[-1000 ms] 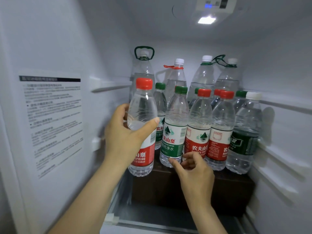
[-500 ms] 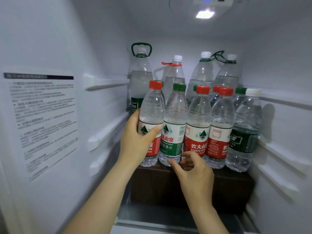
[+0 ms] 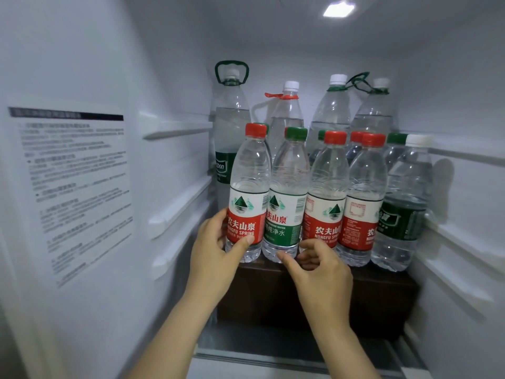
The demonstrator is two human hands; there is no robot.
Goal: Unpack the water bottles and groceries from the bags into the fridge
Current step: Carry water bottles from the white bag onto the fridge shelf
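A red-capped water bottle (image 3: 249, 187) stands at the left end of the front row on a dark box (image 3: 382, 294) inside the fridge. My left hand (image 3: 216, 253) grips its lower part, thumb across the red label. Beside it stands a green-capped bottle (image 3: 287, 198). My right hand (image 3: 319, 269) hovers at that bottle's base with loosely curled fingers, the thumb touching its bottom. It holds nothing. To the right stand two more red-capped bottles (image 3: 328, 203) and a white-capped bottle with a dark green label (image 3: 404, 212).
Several tall bottles with carry handles (image 3: 232, 127) stand in the back row. The left fridge wall carries a printed sticker (image 3: 73, 187) and shelf rails (image 3: 177, 212). More rails (image 3: 459, 242) line the right wall. A lamp (image 3: 338, 9) glows in the ceiling.
My left hand carried the red-capped bottle from the left, set it beside the green-capped one, then slid down to its lower label. The right hand stayed at the green-capped bottle's base.
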